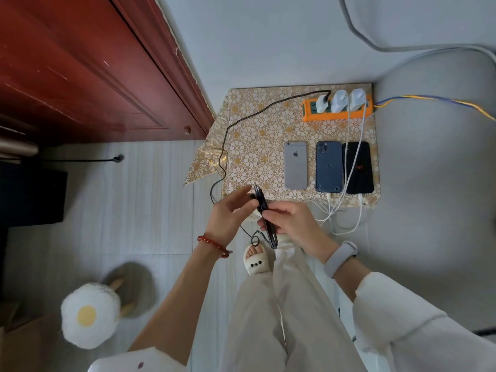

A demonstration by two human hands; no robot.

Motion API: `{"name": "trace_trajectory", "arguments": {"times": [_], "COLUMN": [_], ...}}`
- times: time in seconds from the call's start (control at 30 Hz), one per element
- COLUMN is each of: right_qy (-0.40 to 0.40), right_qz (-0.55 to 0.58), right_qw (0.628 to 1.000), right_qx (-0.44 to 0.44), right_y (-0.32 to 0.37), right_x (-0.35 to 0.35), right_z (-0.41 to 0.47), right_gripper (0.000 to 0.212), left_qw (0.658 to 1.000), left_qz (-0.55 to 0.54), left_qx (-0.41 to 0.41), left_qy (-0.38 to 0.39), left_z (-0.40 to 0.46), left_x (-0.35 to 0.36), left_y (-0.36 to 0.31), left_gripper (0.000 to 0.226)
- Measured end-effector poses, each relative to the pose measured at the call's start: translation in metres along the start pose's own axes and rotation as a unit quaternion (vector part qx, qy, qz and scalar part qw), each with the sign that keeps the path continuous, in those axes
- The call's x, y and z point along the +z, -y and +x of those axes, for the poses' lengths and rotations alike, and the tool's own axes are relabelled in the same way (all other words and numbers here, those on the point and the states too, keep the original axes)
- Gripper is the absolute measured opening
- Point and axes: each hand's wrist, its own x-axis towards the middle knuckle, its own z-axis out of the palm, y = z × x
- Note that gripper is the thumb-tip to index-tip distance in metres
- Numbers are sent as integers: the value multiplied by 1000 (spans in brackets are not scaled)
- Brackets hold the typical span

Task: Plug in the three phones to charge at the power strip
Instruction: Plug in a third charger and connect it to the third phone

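Phone in hand: a dark phone (pixel 265 215) is up off the table, seen edge-on, held in front of the table's near edge.
Right hand (pixel 291 224): fingers wrapped round the phone's lower half, a firm closed hold.
Left hand (pixel 228 210): fingers half curled at the phone's upper end, right where the black cable (pixel 241 120) arrives; whether it pinches the plug I cannot tell, the tip is hidden.
The step, as I read it: seating the black cable's plug in this phone's port.
Doing it well: keep the right hand steady, line the plug square to the port, push straight in, no wiggling sideways.
Cable slack: it loops down off the table's left edge and below the hands, so there's plenty; don't tug the charger end.
Other phones: silver phone (pixel 295 165) lies face down with no cable seen; blue phone (pixel 329 167) and black phone (pixel 358 167) each have a white cable at the near end.
Power strip (pixel 337 111): orange, at the table's far edge, three white chargers seated.
Table (pixel 257 146): floral cloth.
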Motion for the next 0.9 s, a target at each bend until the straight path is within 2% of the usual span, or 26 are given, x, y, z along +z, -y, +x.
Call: {"name": "trace_trajectory", "arguments": {"times": [0.1,0.23,0.33,0.4,0.5,0.6,0.67,0.73,0.8,0.9], "right_qy": [2,-43,-52,-55,-49,-51,-58,-67,-76,-102], "right_qz": [6,-20,-9,2,21,11,16,20,-9,-47], "right_qw": [1000,999,998,998,998,997,995,990,981,965], "right_qx": [-1,3,19,22,31,53,78,122,180,237], "right_y": [-1,-3,-3,-3,-1,-4,-13,-27,-50,-87], "right_x": [1,-3,-6,-9,-11,-13,-17,-21,-25,-34], "right_z": [0,-1,-1,-2,-3,-2,0,1,4,18], "right_gripper": [15,14,3,11,11,11,10,8,9,22], "left_qw": [999,995,989,988,985,978,972,967,964,933], "left_qz": [-43,-86,-143,-149,-166,-193,-195,-156,-42,197], "left_qx": [3,2,-16,-22,-35,-73,-127,-201,-263,-292], "left_qy": [-25,-47,-40,-29,-17,-16,-13,-16,-4,74], "left_z": [3,5,7,8,10,15,19,22,23,20], "left_x": [8,12,10,7,7,9,12,19,28,40], "left_y": [-3,0,4,7,12,20,29,43,65,88], "left_gripper": [33,25,26,28,28,25,22,20,19,55]}}
